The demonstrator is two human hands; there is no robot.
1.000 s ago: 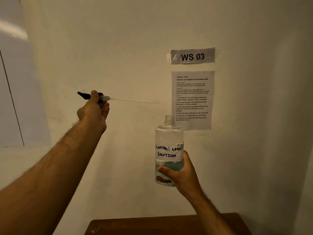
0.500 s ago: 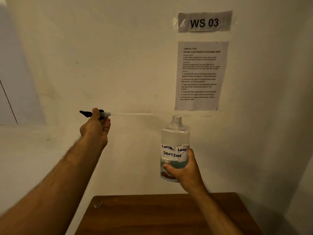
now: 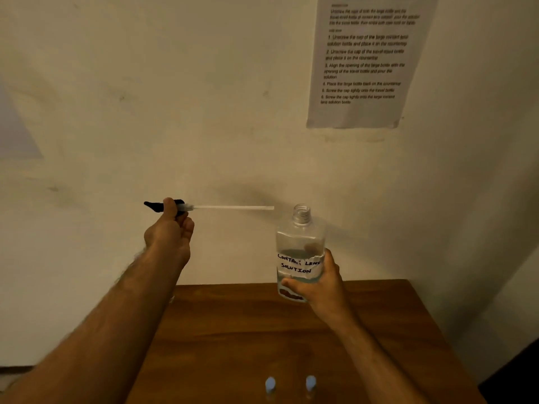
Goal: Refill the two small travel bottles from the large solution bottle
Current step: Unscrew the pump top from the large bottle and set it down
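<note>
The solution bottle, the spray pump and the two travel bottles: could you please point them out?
solution bottle (image 3: pixel 300 240), head view, clear shoulder above the label.
spray pump (image 3: pixel 233 207), head view, middle of its white tube.
travel bottles (image 3: pixel 270 384), head view, left one's blue cap.

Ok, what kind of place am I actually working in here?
Likely a staged test workstation, not a home bathroom: a printed step-by-step instruction sheet is stuck to the bare wall, the large bottle has a handwritten "contact lens solution" label, and the only furniture is a small wooden table.
</note>
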